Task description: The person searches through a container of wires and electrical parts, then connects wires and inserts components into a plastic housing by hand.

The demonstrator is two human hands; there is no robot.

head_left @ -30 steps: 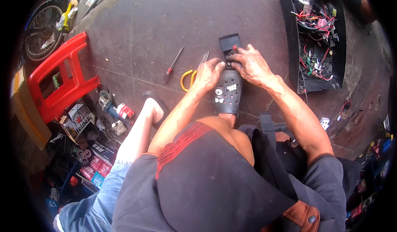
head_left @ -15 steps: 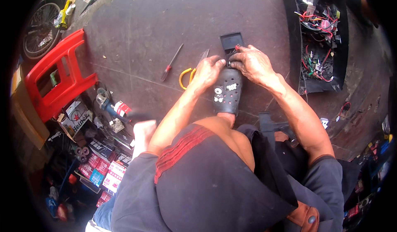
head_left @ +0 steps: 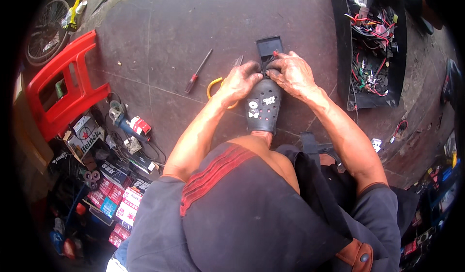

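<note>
Just beyond the toe of my black clog [head_left: 262,108], both hands meet at a black plastic box [head_left: 269,46] lying on the floor. Its far part is a shallow tray, and a small red piece [head_left: 275,54] shows beside my right fingers. My left hand [head_left: 240,82] is closed in a pinch at the box's near end. Fingers bent, my right hand [head_left: 293,74] pinches close beside it. What the fingertips grip is hidden. Yellow-handled scissors [head_left: 213,84] lie partly under my left hand, and a red-handled screwdriver [head_left: 192,81] rests farther left.
A long black bin [head_left: 345,44] of tangled wires and connectors stands at right. On the left are a red plastic chair [head_left: 72,85], an angle grinder [head_left: 127,122], and stacked small boxes [head_left: 128,205]. A person's foot [head_left: 426,25] is at the far right.
My hands stay at the black box with small finger shifts. The pale blurred foot left of my arm is gone, and a person's foot at the upper right shows more.
</note>
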